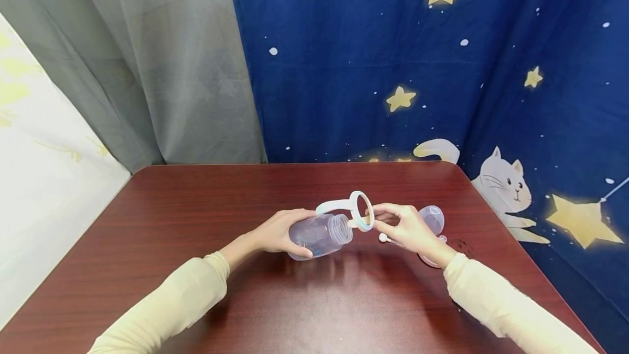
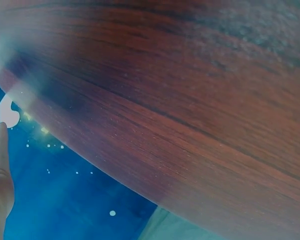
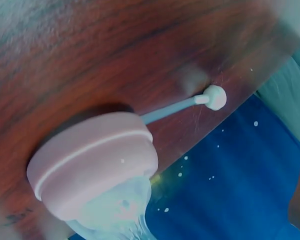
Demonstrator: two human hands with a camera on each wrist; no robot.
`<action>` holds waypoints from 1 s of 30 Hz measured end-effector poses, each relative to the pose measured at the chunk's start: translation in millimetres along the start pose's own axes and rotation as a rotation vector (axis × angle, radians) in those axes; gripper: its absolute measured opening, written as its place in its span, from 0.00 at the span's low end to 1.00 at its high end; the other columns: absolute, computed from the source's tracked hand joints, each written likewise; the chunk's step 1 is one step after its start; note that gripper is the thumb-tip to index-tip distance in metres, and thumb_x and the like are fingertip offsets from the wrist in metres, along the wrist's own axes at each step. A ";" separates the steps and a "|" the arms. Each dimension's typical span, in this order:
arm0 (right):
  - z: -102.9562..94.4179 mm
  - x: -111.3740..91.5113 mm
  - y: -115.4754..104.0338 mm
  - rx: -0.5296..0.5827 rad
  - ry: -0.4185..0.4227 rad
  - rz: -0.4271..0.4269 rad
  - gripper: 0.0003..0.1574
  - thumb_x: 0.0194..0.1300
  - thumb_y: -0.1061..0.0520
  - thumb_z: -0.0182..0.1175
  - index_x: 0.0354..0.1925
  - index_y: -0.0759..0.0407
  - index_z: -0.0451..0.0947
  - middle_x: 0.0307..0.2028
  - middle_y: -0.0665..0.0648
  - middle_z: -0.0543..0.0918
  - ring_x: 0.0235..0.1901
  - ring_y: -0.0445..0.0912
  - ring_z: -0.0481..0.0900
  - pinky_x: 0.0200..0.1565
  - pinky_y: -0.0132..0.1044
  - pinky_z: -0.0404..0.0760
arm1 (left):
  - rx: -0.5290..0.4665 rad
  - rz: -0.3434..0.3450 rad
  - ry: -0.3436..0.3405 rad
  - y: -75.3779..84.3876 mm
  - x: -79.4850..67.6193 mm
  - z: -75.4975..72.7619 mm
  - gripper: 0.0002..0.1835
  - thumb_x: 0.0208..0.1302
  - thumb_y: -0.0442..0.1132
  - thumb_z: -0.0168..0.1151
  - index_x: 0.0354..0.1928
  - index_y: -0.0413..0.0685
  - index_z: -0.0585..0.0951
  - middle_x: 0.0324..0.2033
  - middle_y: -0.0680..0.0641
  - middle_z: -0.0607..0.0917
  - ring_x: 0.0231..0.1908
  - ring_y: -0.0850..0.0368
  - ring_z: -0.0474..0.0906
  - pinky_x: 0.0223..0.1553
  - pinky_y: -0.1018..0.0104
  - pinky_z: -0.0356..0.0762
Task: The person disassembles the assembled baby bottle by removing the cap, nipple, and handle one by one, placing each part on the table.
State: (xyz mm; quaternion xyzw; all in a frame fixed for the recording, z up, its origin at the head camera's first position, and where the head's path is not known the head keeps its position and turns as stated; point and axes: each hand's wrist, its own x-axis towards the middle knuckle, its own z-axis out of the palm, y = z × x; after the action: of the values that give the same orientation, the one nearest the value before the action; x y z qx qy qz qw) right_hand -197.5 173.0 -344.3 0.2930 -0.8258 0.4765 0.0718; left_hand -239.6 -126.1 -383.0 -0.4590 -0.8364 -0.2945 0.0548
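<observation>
In the head view, my left hand (image 1: 285, 231) grips a clear baby bottle (image 1: 316, 235) that lies tilted, its open threaded mouth toward the right. My right hand (image 1: 404, 227) pinches the right side of a white bottle handle (image 1: 362, 217). The handle's ring stands just off the bottle mouth, and one arm of it reaches left above the bottle. Through the ring something tan shows; I cannot tell whether it is a finger. Beneath the right wrist, a pink collar with a clear nipple (image 3: 95, 160) rests on the table, a straw with a white weighted ball (image 3: 216, 97) sticking out.
Behind the right hand sits a clear dome cap (image 1: 432, 218). Everything is on a dark red wooden table (image 1: 206, 190). Grey curtain (image 1: 191, 70) and blue star-patterned curtain (image 1: 334, 70) hang along its far edge.
</observation>
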 end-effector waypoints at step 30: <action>-25.1 8.0 -16.9 -0.043 0.067 -0.051 0.16 0.50 0.70 0.62 0.41 0.66 0.76 0.33 0.59 0.81 0.32 0.45 0.80 0.36 0.33 0.75 | -0.054 0.004 -0.025 0.9 2.5 -1.5 0.40 0.38 0.62 0.67 0.57 0.57 0.69 0.46 0.60 0.75 0.41 0.66 0.70 0.39 0.68 0.70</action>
State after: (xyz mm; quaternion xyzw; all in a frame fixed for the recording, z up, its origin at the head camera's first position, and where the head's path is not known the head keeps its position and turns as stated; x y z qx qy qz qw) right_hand -198.7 184.2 -315.1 0.2961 -0.8254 0.4660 0.1177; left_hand -240.6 -124.7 -380.5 -0.4659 -0.8277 -0.3110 0.0324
